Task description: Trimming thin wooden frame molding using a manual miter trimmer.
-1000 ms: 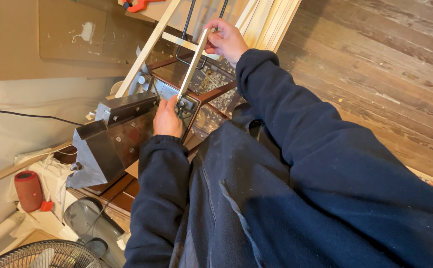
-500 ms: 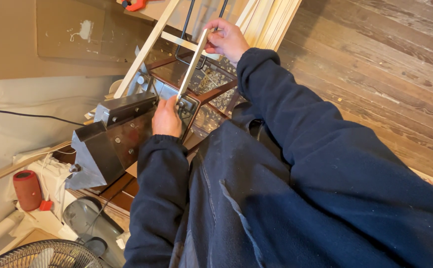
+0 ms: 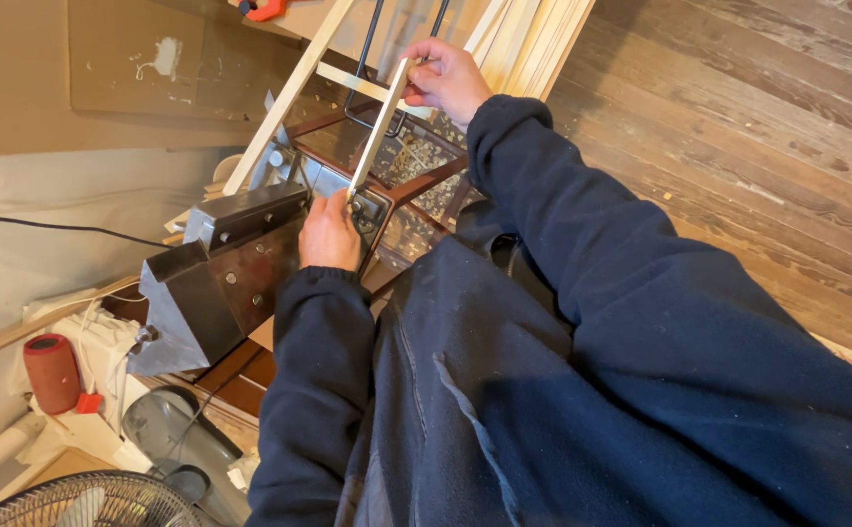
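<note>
A thin pale wooden strip (image 3: 379, 127) runs from the top middle down to a grey metal machine (image 3: 226, 273) on a bench. My right hand (image 3: 448, 78) grips the strip's far end. My left hand (image 3: 329, 234) rests at the strip's near end, pressed against the machine's black fitting (image 3: 370, 208). Both arms are in dark blue sleeves. A longer wooden slat (image 3: 284, 98) lies across the machine behind the strip.
A stack of pale wooden slats (image 3: 524, 39) leans at the top. Wooden floorboards (image 3: 738, 127) fill the right. A red cylinder (image 3: 52, 371), a fan grille (image 3: 84, 500) and a black cable (image 3: 65, 228) sit at the left. An orange clamp (image 3: 262, 10) is at the top.
</note>
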